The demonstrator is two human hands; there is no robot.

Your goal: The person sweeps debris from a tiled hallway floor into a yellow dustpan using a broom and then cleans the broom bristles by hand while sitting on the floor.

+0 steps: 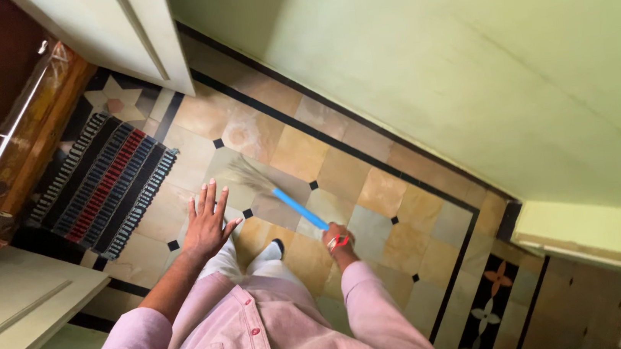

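- I see my right hand [338,238] at the frame's centre, closed around the broom [282,197] handle's near end.
- The broom slants up and left from it, its bristles resting on the tiled floor [399,211].
- My left hand [206,222] hovers left of the broom, fingers spread, touching nothing.
- The striped mat [104,185] lies on the floor farther left, before a doorway.
- A cabinet [126,32] sits above the mat, at upper left.
- The wall [467,50] fills the upper right, meeting the floor along a diagonal.
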